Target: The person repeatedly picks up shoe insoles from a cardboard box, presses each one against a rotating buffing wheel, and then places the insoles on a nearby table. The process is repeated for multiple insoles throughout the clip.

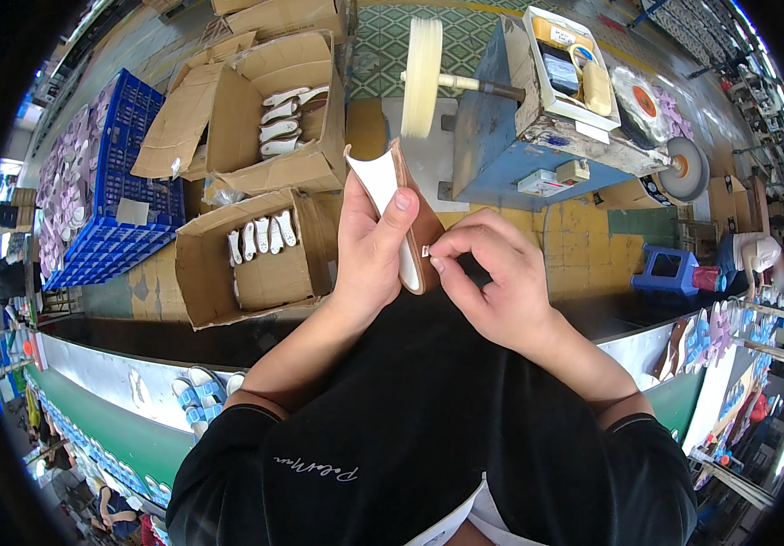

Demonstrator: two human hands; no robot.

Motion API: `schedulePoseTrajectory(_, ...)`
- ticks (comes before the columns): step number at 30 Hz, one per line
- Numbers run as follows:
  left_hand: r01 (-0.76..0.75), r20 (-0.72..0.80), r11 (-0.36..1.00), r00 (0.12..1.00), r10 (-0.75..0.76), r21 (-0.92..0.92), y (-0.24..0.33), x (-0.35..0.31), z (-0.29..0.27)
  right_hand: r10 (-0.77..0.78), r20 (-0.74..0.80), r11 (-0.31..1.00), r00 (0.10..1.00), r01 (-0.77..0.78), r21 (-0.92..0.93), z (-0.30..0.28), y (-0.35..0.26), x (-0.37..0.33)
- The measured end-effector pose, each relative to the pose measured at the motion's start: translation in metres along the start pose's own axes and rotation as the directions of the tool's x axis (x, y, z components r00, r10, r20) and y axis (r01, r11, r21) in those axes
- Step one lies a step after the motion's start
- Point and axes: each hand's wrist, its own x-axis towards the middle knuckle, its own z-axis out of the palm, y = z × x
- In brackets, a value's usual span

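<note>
My left hand (369,250) is wrapped round a shoe sole (425,205), thumb on its white face and fingers behind. The sole stands on edge in front of my chest, with a brown outer side and a white inner face. At its lower right edge my right hand (508,287) is closed in a pinch, thumb and forefinger tips at a small white tag (425,251) with some red on it. Whether the tag is stuck to the sole I cannot tell.
Ahead stands a blue machine (483,136) with a pale buffing wheel (422,77) and a grey wheel (686,170). To the left are cardboard boxes (205,273) of white soles and a blue crate (151,136). A blue stool (665,269) and another person (756,255) are at right.
</note>
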Motion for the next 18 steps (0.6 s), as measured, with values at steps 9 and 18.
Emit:
schedulePoseTrajectory(9,-0.051,-0.005,0.998,0.999,0.051,0.030,-0.0013,-0.0005,0.0024,-0.057,-0.043,0.998,0.997,0.055,-0.034,0.0027,0.0032,-0.0001)
schedulePoseTrajectory(18,-0.071,-0.008,0.996,0.997,0.071,0.054,-0.0032,-0.0033,0.0010,-0.026,-0.025,1.000,0.999,0.026,0.010,0.0074,0.0026,-0.0025)
